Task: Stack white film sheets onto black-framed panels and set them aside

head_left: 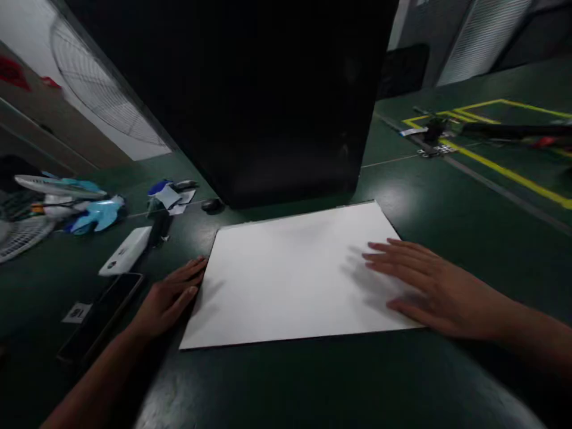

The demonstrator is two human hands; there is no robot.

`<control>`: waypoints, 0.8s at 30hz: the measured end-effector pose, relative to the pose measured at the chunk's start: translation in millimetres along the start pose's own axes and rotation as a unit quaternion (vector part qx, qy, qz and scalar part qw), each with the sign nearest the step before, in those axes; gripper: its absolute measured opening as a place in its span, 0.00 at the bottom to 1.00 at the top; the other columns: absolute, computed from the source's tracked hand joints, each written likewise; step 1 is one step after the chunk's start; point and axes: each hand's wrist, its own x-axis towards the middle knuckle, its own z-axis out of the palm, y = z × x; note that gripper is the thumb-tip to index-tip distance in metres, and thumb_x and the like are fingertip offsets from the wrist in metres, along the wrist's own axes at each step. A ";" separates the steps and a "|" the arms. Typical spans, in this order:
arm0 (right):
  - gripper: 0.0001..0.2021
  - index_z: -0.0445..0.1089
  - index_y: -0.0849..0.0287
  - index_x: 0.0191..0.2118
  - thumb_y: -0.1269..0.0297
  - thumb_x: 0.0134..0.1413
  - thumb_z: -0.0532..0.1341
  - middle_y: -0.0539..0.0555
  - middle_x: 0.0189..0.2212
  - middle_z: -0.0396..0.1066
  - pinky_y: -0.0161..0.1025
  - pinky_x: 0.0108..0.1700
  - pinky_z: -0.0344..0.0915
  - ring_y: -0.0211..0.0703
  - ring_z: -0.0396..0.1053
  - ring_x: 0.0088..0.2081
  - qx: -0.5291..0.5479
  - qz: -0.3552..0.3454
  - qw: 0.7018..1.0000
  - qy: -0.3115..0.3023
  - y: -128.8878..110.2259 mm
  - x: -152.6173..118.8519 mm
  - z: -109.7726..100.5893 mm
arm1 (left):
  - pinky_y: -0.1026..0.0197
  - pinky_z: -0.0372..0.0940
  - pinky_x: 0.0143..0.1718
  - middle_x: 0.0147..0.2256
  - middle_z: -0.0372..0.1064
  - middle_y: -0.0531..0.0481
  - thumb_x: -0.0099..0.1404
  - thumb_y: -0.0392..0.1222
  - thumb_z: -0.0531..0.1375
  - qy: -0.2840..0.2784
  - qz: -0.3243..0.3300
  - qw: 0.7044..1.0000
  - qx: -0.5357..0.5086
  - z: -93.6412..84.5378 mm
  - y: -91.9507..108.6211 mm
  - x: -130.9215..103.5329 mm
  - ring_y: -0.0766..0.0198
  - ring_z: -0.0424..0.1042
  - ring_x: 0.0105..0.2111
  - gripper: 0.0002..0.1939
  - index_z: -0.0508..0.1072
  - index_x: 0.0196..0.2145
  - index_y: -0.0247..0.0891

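The white sheet lies flat on the dark green table between the hands. At its left edge, the left hand has fingers loosely bent, gripping nothing. The right hand extends over the sheet's right side, its fingers straight and slightly parted, holding nothing; whether they touch the surface I cannot tell.

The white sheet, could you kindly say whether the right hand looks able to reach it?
Probably yes: the right hand is spread over the white sheet, with nothing visible between them.
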 end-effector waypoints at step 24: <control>0.08 0.76 0.66 0.47 0.68 0.66 0.64 0.58 0.41 0.77 0.46 0.43 0.74 0.47 0.75 0.42 -0.070 -0.172 0.975 0.118 -50.2 24.1 18.9 | 0.48 0.72 0.54 0.56 0.77 0.40 0.70 0.69 0.57 0.055 0.266 0.948 0.166 -22.6 85.8 -1.5 0.49 0.79 0.50 0.39 0.67 0.68 0.41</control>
